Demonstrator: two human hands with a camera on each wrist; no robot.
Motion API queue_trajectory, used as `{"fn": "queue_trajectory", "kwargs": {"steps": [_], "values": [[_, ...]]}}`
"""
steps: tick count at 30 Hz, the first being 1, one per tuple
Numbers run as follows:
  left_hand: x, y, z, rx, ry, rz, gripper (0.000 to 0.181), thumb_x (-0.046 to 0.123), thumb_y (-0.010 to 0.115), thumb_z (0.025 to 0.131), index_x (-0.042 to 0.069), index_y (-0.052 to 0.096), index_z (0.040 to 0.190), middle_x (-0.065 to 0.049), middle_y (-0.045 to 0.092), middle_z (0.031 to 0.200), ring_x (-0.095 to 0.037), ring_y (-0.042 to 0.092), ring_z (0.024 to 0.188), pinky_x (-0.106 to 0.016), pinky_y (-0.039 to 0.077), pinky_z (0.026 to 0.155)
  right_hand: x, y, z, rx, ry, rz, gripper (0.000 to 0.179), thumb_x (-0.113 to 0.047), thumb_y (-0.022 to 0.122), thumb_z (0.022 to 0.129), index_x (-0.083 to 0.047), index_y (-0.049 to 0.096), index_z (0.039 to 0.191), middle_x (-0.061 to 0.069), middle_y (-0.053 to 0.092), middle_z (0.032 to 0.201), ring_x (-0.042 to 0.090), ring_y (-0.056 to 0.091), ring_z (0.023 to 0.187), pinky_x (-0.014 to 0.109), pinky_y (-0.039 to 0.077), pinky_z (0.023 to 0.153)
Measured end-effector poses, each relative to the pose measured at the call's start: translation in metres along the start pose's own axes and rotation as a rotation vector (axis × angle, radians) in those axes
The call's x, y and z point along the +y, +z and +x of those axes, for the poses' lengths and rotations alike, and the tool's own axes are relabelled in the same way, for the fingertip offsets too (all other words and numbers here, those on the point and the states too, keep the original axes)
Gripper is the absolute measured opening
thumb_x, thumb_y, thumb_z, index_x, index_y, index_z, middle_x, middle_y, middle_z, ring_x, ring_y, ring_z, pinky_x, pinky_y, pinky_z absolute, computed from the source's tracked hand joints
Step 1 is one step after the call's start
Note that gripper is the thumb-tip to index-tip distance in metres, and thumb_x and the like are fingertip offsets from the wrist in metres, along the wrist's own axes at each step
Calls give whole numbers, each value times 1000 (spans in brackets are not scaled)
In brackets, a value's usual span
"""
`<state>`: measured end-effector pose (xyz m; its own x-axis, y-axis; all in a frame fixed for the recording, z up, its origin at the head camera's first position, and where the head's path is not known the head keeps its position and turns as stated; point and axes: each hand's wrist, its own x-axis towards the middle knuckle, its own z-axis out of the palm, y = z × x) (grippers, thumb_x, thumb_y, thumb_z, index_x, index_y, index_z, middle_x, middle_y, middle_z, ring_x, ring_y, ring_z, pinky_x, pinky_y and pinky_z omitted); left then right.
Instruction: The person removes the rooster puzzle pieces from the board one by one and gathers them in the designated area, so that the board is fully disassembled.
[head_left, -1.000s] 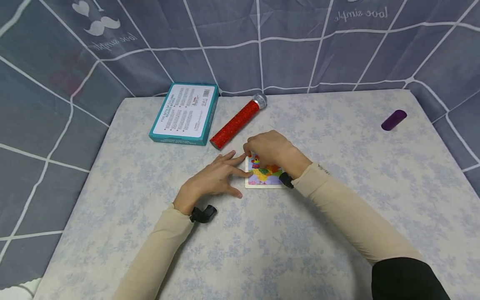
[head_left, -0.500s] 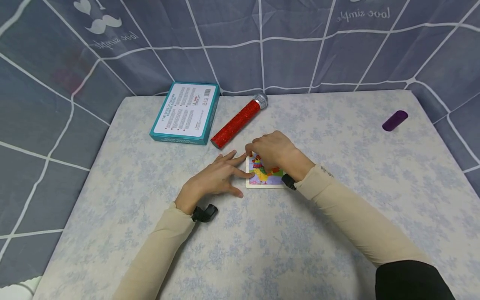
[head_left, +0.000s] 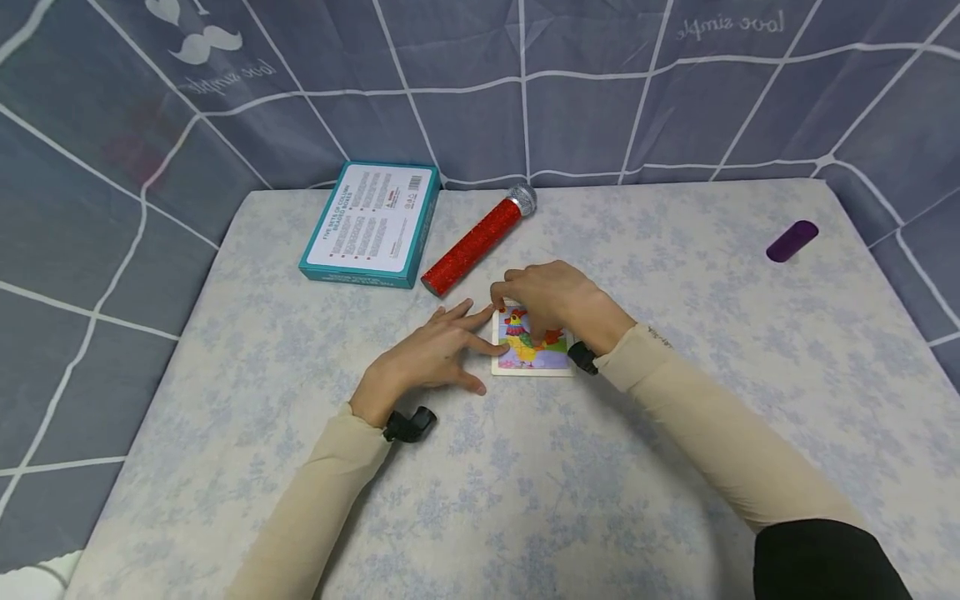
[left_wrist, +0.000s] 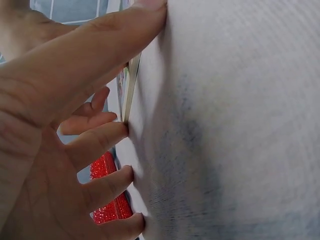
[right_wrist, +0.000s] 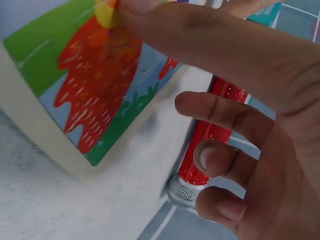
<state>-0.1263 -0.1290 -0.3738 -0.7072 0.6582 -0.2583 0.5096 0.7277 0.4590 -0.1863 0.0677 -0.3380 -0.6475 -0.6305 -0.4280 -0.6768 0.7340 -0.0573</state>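
You are at a table (head_left: 465, 500) with curtain-like cloth (head_left: 585, 129) on three sides, so this looks like a small screened place for tabletop work. Well beyond your fingers (head_left: 484, 345), and also to the left and right of them, the cloth is blue-grey with white lines in squares. Far ahead of the fingers it carries a moustache (head_left: 206, 46) and the reversed words "love simple" (head_left: 731, 24), a rather domestic decoration. Under your fingers, the table's surface is pale with bluish flower pattern, also homelike. Whether it is truly a home, you cannot tell.
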Motion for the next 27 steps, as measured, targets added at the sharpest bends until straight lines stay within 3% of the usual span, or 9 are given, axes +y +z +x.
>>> {"fn": "queue_trajectory", "kwargs": {"steps": [4, 11, 16, 22, 27], "values": [[-1, 0, 0, 10, 6, -4, 66, 34, 87, 72, 22, 63, 133, -11, 23, 160, -43, 12, 147, -69, 11, 112, -2, 0, -1, 23, -13, -5, 58, -24, 89, 71, -27, 61, 121, -3, 58, 119, 20, 57, 96, 39, 52, 80], [-1, -1, 0, 12, 19, -9, 65, 36, 86, 74, 24, 63, 133, -9, 23, 160, -41, 12, 147, -69, 12, 112, -12, -4, -1, 27, 31, -96, 60, -26, 92, 67, -24, 61, 118, -3, 61, 116, 22, 60, 100, 40, 52, 85], [-2, -2, 0, 8, 8, -11, 66, 36, 86, 73, 25, 62, 134, -8, 22, 160, -40, 11, 148, -68, 11, 113, -16, -7, 2, 23, 20, -158, 60, -27, 93, 64, -22, 61, 115, -2, 62, 114, 23, 61, 99, 41, 54, 83], [-3, 0, 1, -1, 4, -21, 67, 37, 86, 73, 26, 62, 134, -7, 22, 160, -39, 10, 148, -67, 11, 113, -10, -9, 8, -52, 19, -107, 61, -29, 94, 63, -23, 57, 111, -2, 57, 113, 22, 59, 96, 39, 54, 80], [-3, -1, 0, 1, -4, -15, 66, 37, 86, 73, 26, 62, 133, -7, 22, 161, -39, 10, 148, -67, 12, 113, -2, -8, 8, -39, -12, -43, 55, -28, 93, 65, -24, 57, 106, -3, 54, 108, 20, 57, 95, 38, 52, 79]]}}
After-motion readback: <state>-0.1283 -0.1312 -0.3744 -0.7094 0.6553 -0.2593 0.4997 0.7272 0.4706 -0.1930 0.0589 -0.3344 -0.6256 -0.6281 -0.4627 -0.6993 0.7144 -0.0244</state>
